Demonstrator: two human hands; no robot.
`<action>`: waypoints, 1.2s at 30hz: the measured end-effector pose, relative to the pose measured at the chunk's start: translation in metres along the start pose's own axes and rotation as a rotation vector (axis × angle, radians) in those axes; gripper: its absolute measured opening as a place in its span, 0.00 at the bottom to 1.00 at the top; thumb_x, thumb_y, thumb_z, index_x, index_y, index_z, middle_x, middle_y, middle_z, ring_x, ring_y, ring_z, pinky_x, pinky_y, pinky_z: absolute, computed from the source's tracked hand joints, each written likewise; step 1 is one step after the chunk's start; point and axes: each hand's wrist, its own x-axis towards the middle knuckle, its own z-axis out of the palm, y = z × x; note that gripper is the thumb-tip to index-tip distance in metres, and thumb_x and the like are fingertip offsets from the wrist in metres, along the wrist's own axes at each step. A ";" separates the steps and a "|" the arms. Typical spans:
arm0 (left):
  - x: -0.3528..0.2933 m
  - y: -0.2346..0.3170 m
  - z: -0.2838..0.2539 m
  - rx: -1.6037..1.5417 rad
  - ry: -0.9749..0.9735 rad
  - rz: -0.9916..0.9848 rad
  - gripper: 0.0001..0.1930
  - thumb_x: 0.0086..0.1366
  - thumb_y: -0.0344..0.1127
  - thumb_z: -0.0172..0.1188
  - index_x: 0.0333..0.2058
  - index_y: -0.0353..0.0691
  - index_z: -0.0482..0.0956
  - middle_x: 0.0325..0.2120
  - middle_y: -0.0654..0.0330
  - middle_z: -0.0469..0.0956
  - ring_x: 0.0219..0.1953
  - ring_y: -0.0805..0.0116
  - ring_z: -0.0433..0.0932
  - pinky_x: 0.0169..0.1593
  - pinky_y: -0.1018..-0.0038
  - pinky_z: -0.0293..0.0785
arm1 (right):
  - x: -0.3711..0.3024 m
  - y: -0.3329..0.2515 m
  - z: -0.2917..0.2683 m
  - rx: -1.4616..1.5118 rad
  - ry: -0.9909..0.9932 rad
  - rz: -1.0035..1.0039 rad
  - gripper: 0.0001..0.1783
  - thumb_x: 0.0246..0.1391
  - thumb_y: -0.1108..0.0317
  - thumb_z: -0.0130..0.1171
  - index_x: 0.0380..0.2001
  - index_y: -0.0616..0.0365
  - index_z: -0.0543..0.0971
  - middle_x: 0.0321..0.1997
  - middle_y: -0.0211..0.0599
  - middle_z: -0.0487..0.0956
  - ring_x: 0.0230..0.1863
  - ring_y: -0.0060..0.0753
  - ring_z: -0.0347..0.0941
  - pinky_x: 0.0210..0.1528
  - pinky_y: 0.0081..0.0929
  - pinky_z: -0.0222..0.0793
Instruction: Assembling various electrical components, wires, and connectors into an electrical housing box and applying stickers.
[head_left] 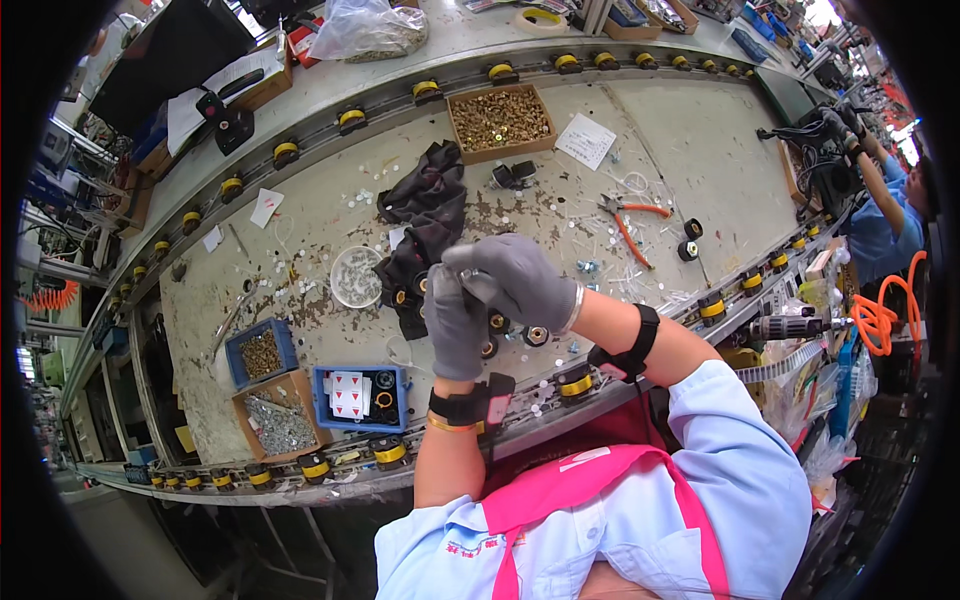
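Observation:
My left hand [455, 325] and my right hand [525, 278], both in grey gloves, meet over the bench with fingertips pinched together. Whatever lies between the fingers is too small and covered to make out. A crumpled dark cloth [430, 195] stretches away behind the hands and partly under the left one. Beside and beneath my hands are several black round parts with metal centres, one of them a black round part [536, 335] just right of the left wrist. Left of the cloth stands a round tub [335, 277] of small clear pieces.
Beyond the cloth is a cardboard box [500, 155] of brass pieces; pliers [628, 238] with orange handles lie to the right. A blue tray [318, 405] and a cardboard box [246, 428] sit near left. Yellow-and-black units [575, 382] line the track round the bench. A co-worker [890, 215] works at far right.

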 end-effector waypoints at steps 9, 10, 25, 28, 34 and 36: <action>-0.001 0.002 0.002 0.162 -0.056 -0.029 0.20 0.69 0.54 0.43 0.29 0.44 0.71 0.19 0.71 0.65 0.20 0.86 0.59 0.22 0.84 0.53 | -0.002 0.000 -0.013 0.029 -0.105 0.124 0.19 0.50 0.71 0.58 0.48 0.54 0.74 0.35 0.37 0.75 0.33 0.40 0.73 0.38 0.32 0.70; 0.001 0.001 -0.003 0.085 -0.082 -0.070 0.20 0.69 0.53 0.43 0.31 0.43 0.71 0.20 0.71 0.66 0.22 0.85 0.60 0.23 0.83 0.54 | -0.002 0.001 -0.015 0.028 -0.107 0.122 0.19 0.50 0.71 0.58 0.48 0.54 0.74 0.35 0.37 0.75 0.33 0.40 0.73 0.38 0.32 0.70; 0.004 -0.008 0.004 0.263 -0.043 0.093 0.19 0.68 0.54 0.44 0.27 0.47 0.70 0.13 0.74 0.62 0.11 0.85 0.57 0.14 0.84 0.47 | 0.001 -0.003 -0.027 -0.048 -0.046 0.175 0.25 0.48 0.65 0.61 0.51 0.58 0.72 0.31 0.37 0.72 0.32 0.38 0.71 0.35 0.31 0.67; 0.004 -0.014 -0.006 0.437 -0.082 0.145 0.20 0.71 0.51 0.41 0.35 0.38 0.70 0.29 0.66 0.68 0.28 0.79 0.66 0.31 0.80 0.66 | -0.005 -0.005 -0.024 -0.071 -0.186 0.135 0.23 0.48 0.64 0.61 0.49 0.56 0.73 0.37 0.39 0.76 0.36 0.43 0.71 0.38 0.36 0.68; -0.001 0.007 0.002 0.085 -0.031 -0.129 0.21 0.70 0.52 0.41 0.28 0.41 0.72 0.22 0.70 0.67 0.25 0.83 0.61 0.27 0.83 0.58 | -0.008 -0.008 -0.029 -0.020 0.023 0.105 0.21 0.49 0.63 0.60 0.48 0.54 0.74 0.30 0.36 0.74 0.31 0.40 0.72 0.35 0.33 0.68; -0.001 0.006 0.011 0.147 -0.042 -0.068 0.21 0.70 0.52 0.42 0.27 0.42 0.71 0.22 0.70 0.66 0.25 0.83 0.60 0.26 0.83 0.58 | -0.010 0.003 -0.023 -0.059 -0.154 0.302 0.23 0.47 0.66 0.62 0.48 0.58 0.74 0.33 0.37 0.77 0.34 0.42 0.73 0.37 0.32 0.70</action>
